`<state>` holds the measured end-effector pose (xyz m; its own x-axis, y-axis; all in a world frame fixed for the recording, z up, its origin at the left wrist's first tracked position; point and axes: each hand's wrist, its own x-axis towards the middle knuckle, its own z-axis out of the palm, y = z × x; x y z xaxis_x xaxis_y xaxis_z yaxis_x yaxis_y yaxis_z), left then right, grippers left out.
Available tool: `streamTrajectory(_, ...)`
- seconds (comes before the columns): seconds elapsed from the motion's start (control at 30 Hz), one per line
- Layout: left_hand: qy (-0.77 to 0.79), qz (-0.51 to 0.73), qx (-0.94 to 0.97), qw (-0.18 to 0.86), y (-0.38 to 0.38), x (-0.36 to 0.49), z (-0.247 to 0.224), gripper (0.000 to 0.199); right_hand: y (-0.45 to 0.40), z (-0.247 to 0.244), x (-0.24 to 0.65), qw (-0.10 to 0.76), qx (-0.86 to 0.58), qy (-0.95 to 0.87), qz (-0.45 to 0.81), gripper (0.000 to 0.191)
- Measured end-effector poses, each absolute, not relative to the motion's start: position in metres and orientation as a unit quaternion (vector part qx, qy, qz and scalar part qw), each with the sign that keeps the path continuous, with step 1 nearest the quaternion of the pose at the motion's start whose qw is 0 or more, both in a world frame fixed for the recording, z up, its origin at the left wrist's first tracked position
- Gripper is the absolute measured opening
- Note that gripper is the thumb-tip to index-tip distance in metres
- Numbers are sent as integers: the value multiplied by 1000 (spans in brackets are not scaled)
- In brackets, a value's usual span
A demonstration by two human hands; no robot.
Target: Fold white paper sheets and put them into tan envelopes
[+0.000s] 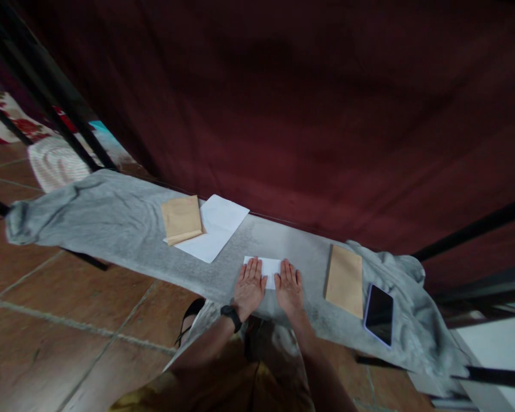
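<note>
Resting at the near edge of a small white paper (270,268) on the grey-covered desk (302,243), the person's left hand (249,289) and right hand (289,289) have their fingers straight and released, gripping nothing. Its compact shape suggests some folding is done, though how many folds cannot be told. The larger white sheet (225,220), partly under a brown paper packet (182,217), looks open and apparently unworked.

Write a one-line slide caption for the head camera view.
Head view: both hands lie flat on a small white paper, with a phone off to the right.
</note>
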<state>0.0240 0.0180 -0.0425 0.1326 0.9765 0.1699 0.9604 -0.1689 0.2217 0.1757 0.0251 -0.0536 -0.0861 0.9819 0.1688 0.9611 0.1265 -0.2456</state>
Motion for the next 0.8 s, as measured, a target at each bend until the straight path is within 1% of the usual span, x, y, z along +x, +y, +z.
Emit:
streamTrajectory(0.17, 643, 114, 757, 21, 18, 21, -40, 58, 21, -41, 157, 174, -652, -737, 43, 57)
streamTrajectory(0.33, 634, 95, 768, 16, 18, 19, -42, 58, 10, -40, 141, 154, -601, -780, 76, 58)
streamTrajectory(0.5, 643, 112, 758, 5, 14, 13, -41, 58, 3, -52, 159, 154, -616, -772, 35, 59)
streamTrajectory(0.7, 667, 139, 732, 1, 2, -4, -40, 65, -1, -59, 178, 156, -621, -768, 1, 58)
streamTrajectory(0.8, 679, 149, 719, -8, -2, -9, -41, 65, -3, -61, 181, 159, -621, -767, -8, 58)
